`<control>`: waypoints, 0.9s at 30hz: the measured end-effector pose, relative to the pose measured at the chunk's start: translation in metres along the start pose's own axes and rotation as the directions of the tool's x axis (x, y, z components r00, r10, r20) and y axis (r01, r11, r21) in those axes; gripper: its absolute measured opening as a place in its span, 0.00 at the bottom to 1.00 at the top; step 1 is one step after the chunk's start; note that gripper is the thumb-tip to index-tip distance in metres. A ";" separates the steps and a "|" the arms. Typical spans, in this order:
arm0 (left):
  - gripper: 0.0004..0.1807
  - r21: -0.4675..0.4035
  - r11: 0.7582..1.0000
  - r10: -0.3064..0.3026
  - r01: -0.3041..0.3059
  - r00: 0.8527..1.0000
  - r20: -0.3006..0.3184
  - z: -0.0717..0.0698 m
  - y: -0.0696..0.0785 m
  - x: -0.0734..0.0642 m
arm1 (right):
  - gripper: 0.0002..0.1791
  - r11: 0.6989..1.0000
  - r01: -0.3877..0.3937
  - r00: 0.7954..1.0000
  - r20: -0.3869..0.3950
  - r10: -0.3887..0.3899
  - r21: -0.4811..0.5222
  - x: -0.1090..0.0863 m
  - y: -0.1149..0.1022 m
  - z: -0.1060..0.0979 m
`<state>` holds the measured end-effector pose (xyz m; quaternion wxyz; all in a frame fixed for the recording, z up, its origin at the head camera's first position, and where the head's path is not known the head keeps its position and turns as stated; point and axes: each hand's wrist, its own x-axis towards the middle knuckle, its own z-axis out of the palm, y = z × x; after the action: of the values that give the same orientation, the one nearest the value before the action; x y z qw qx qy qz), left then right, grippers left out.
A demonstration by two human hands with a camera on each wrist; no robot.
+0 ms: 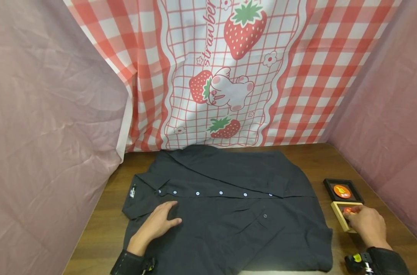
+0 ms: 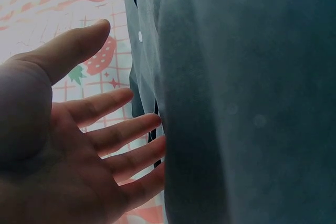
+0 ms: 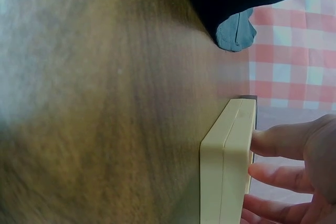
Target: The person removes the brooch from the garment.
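A dark button-up shirt (image 1: 208,225) lies spread on the table, its collar to the left and a row of pale buttons across it. Over the shirt near the collar is my left hand (image 1: 156,223), fingers spread and relaxed, holding nothing. The left wrist view shows its fingertips close to the dark cloth (image 2: 210,77). At the right, my right hand (image 1: 368,225) reaches down over a light wooden box frame (image 1: 339,217), fingertips at a reddish piece (image 1: 347,210) inside it. In the right wrist view the fingers (image 3: 283,177) meet the frame's (image 3: 226,150) open face; their tips are partly hidden.
Beyond the light frame sits a black box frame (image 1: 357,196) with a round orange badge (image 1: 341,191) in it. The brown wooden table (image 1: 98,221) borders the shirt. A strawberry-print checked cloth (image 1: 229,76) hangs behind, and pinkish curtains (image 1: 53,114) close both sides.
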<state>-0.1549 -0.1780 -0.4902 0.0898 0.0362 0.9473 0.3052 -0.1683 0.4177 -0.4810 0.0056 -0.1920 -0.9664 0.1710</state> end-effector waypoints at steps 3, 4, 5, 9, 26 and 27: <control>0.34 -0.003 1.000 0.000 0.000 1.000 0.004 0.000 0.000 0.000 | 0.21 1.000 0.005 1.000 -0.014 -0.004 0.009 0.000 0.001 0.000; 0.34 -0.003 1.000 0.000 0.000 1.000 0.004 -0.001 0.001 0.000 | 0.21 1.000 0.010 1.000 -0.022 -0.009 0.014 0.000 0.001 0.000; 0.34 -0.004 1.000 0.000 0.000 1.000 0.004 -0.001 0.001 0.000 | 0.21 1.000 0.012 0.999 -0.030 -0.012 0.019 0.000 0.001 0.000; 0.33 -0.003 1.000 0.005 -0.005 1.000 0.001 -0.002 0.001 0.000 | 0.23 1.000 0.021 0.998 -0.051 -0.020 0.017 -0.002 0.001 0.000; 0.33 0.011 1.000 0.019 -0.019 1.000 -0.003 -0.003 0.003 0.001 | 0.22 0.976 0.201 0.970 -0.160 -0.185 0.088 -0.003 -0.017 0.007; 0.33 0.014 1.000 0.021 -0.021 1.000 -0.004 -0.003 0.003 0.001 | 0.22 0.972 0.220 0.964 -0.168 -0.204 0.083 -0.003 -0.018 0.008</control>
<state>-0.1566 -0.1772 -0.4869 0.0846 0.0461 0.9492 0.2997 -0.1729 0.3983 -0.4820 0.1103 -0.0999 -0.9679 0.2024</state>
